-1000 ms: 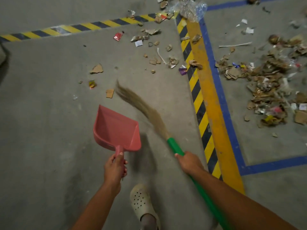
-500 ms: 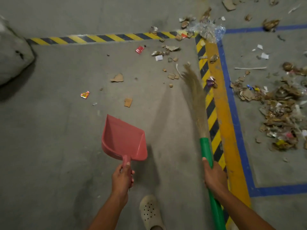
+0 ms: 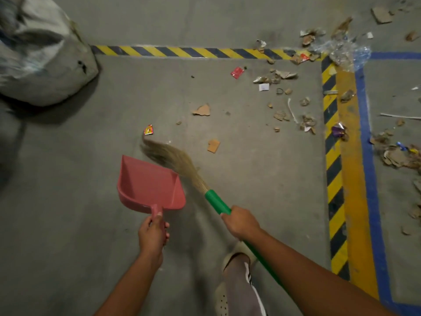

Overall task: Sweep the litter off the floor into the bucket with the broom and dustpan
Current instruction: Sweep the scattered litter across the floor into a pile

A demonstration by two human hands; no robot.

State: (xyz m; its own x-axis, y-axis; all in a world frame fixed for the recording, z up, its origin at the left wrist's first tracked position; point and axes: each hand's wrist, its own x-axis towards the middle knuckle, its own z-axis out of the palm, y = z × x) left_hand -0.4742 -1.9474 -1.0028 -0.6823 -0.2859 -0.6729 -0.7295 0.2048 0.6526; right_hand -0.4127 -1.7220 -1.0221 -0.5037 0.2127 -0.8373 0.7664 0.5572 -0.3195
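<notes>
Starting far left: a grey sack is sitting slumped on the floor, well apart from the work. No bucket is showing in view, so the drop-off point is unknown.

Next, the left grip is clenching the short stem of the pink dustpan, thumb on top, holding the pan mouth away from the person. It is likely acting as a backstop for whatever gets dragged in. The pan interior is showing no litter, and whether its lip is touching the floor cannot be told.

Bristles of the broom are fanning across the pan's far right corner, tips curling near a yellow-red wrapper. They are blurring, so the broom is probably mid-stroke.

The right grip is wrapping round the green handle low, near the bristle collar. The short hold is giving control for small flicks, and the long shaft is running back under the forearm.

A cardboard chip is lying just right of the bristles and is probably the next pickup. Further right, scattered litter is lying inside the corner of the hazard tape, and a bigger pile is lying beyond the blue line.

Judgement: the task is sitting early, with most litter waiting on the floor.
</notes>
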